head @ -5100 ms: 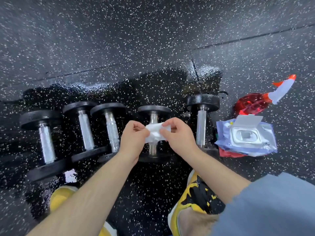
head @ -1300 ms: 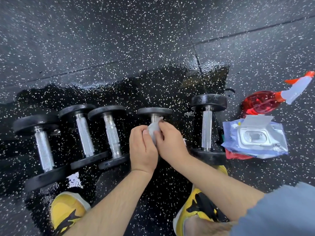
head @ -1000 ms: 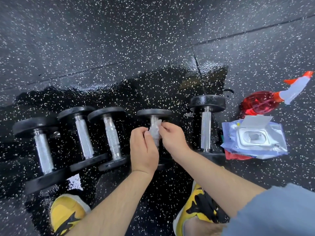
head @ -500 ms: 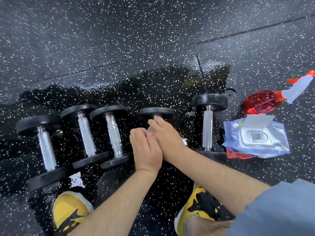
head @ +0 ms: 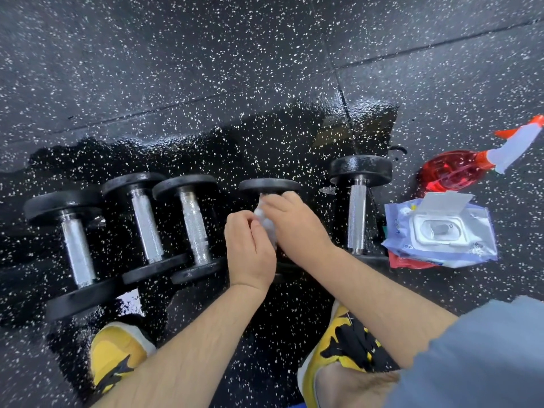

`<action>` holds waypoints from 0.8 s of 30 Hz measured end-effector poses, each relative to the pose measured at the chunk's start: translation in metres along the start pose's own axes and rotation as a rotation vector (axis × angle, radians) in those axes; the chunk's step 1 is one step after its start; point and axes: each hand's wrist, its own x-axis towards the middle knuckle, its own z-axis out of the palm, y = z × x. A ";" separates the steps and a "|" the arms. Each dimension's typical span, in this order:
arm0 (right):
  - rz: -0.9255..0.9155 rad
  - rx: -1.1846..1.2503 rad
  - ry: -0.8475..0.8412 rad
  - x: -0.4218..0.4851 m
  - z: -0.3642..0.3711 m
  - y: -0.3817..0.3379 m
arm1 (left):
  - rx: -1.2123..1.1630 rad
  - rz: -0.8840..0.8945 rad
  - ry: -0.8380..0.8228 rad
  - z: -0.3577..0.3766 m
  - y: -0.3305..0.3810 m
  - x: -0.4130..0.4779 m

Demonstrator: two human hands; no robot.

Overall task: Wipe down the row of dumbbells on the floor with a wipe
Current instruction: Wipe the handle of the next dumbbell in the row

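**Dumbbell row: both hands on the fourth handle**

Five dumbbells lie side by side on the speckled black floor [head: 176, 54], handles running near to far, on a dark glossy patch. The first dumbbell [head: 78, 251], second dumbbell [head: 147, 228] and third dumbbell [head: 194, 228] lie at left, clear of both hands. The left hand [head: 250, 254] and right hand [head: 297, 225] meet over the fourth dumbbell [head: 269, 186], hiding its handle. Each grip is curled closed on the white wipe [head: 265, 223], bunched between them. The fifth dumbbell [head: 356, 219] lies just right. Further right sit a wipes pack [head: 441, 234], lid open, and beyond it a red spray bottle [head: 453, 169].
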 end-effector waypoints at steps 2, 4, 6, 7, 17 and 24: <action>0.033 0.094 0.043 -0.009 0.002 -0.002 | -0.006 -0.022 -0.016 -0.002 -0.001 0.001; 0.079 0.224 0.092 -0.016 -0.003 -0.005 | 0.004 -0.041 -0.017 -0.003 -0.001 0.001; 0.199 0.362 0.119 -0.013 -0.013 -0.007 | 0.013 -0.061 -0.022 -0.002 0.002 0.002; 0.289 0.440 0.135 -0.011 -0.018 -0.007 | 0.014 -0.065 -0.028 -0.001 0.003 0.001; 0.659 0.751 0.133 -0.016 -0.028 -0.014 | 0.036 -0.040 -0.047 0.000 0.004 0.000; 0.688 0.761 0.129 -0.018 -0.028 -0.015 | 0.009 -0.104 -0.038 0.001 0.001 0.000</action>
